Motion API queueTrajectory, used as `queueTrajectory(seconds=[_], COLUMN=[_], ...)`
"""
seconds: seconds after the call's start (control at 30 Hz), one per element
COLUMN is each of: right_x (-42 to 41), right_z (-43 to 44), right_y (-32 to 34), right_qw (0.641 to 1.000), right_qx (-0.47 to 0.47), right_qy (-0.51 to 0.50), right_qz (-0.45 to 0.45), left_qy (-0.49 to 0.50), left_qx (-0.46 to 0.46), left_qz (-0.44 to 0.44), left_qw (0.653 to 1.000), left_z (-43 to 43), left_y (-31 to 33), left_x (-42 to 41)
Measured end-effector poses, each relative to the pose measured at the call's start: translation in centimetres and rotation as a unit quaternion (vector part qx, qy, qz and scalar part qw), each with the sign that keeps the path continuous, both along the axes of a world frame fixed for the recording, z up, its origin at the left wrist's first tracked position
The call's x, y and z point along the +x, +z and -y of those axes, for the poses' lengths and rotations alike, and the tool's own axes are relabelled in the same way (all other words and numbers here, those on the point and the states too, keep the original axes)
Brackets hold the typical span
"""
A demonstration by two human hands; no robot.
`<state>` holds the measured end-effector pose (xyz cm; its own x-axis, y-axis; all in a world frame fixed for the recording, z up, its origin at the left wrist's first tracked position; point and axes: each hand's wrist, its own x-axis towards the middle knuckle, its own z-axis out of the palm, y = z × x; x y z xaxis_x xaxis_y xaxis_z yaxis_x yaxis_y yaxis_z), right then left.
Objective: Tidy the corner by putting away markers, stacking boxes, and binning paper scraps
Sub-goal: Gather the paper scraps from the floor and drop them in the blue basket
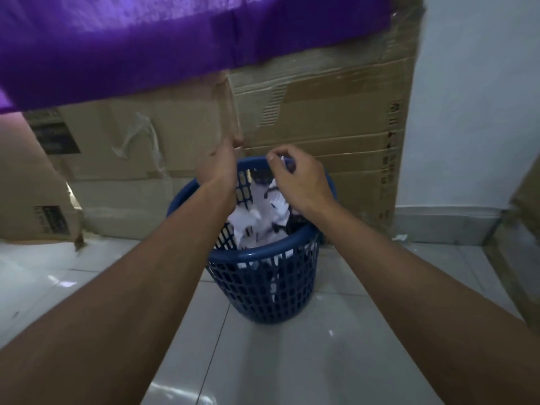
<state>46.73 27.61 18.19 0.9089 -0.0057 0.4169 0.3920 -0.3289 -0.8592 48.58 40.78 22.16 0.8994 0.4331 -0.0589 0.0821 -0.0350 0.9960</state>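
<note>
A blue plastic mesh bin point(263, 287) stands on the tiled floor and holds crumpled white paper scraps point(263, 220). My right hand point(295, 179) hovers over the bin's far rim, its fingers pinched on a small white paper scrap point(283, 159). My left hand point(222, 168) is over the bin's left far rim with fingers stretched forward and nothing seen in it. Both forearms reach in from the bottom of the view.
Large flattened cardboard boxes point(321, 118) lean against the wall behind the bin. A purple cloth point(146, 45) hangs across the top of the view. A white wall point(473, 112) is at the right, more cardboard at the right edge point(526, 217). A small scrap point(399, 237) lies by the skirting.
</note>
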Motion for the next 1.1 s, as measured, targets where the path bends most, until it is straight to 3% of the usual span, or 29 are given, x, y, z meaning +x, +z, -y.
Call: queueTrajectory(seconds=[0.27, 0.43, 0.6, 0.7, 0.9, 1.1], right_x=[-1.1, -3.0, -5.1, -6.2, -7.9, -10.9], right_z=[4.2, 8.4, 11.5, 13.3, 17.6, 22.8], right_y=[0.5, 0.3, 0.1, 0.2, -0.1, -1.1], right_qw=[0.993, 0.989, 0.990, 0.989, 0.979, 0.956], right_qx=[0.004, -0.015, -0.029, -0.036, -0.026, -0.005], right_qy=[-0.103, -0.136, -0.133, -0.140, -0.199, -0.290], right_qz=[0.059, 0.047, 0.034, 0.021, 0.028, 0.034], left_qy=[0.072, 0.073, 0.067, 0.064, -0.049, -0.188], left_qx=[0.106, 0.219, 0.256, 0.253, 0.204, 0.187], left_qz=[0.044, 0.006, -0.003, 0.043, 0.149, 0.214], left_qw=[0.991, 0.973, 0.964, 0.964, 0.966, 0.940], left_z=[4.5, 7.1, 11.1, 14.1, 20.2, 26.5], left_y=[-0.7, -2.4, -3.7, -3.3, -2.7, -4.1], left_x=[-0.3, 0.5, -1.1, -2.0, -4.3, -8.4])
